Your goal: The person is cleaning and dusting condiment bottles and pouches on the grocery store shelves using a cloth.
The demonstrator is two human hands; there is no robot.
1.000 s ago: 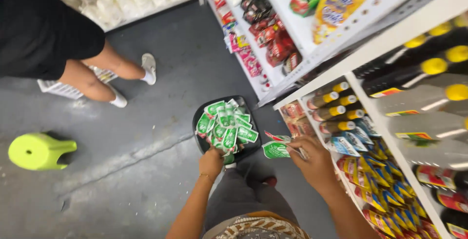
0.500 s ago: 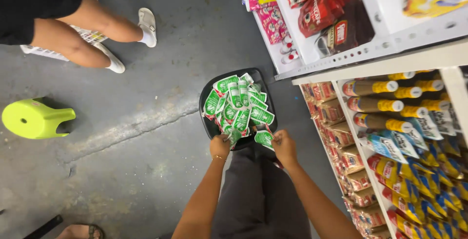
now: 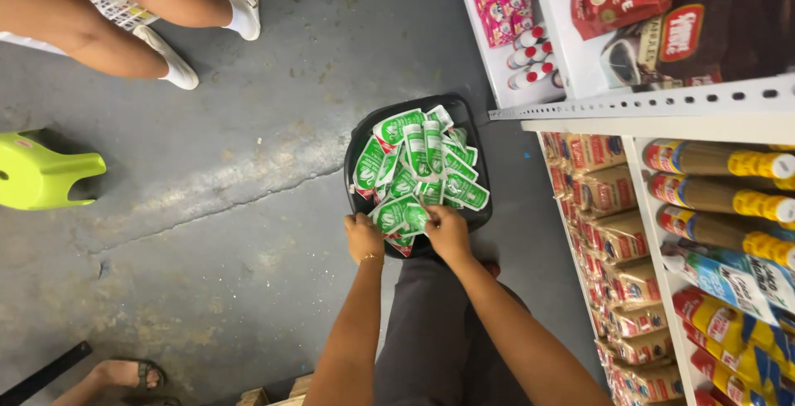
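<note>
A black basket sits on the grey floor in front of me, piled with several green and white sachets. My left hand is at the basket's near edge, fingers closed on a green sachet. My right hand is beside it, gripping another green sachet from the pile. Both hands nearly touch each other over the basket's front rim. My dark trousers show below my forearms.
White shelving on the right holds bottles with yellow caps, brown packets and red bags. Another person's legs in white shoes stand at the top left. A lime-green stool is on the left; a sandalled foot lies bottom left.
My view has tilted down from the shelf toward the basket. My right hand came back from the shelf side to the basket, and both hands now grip sachets at its near edge.
</note>
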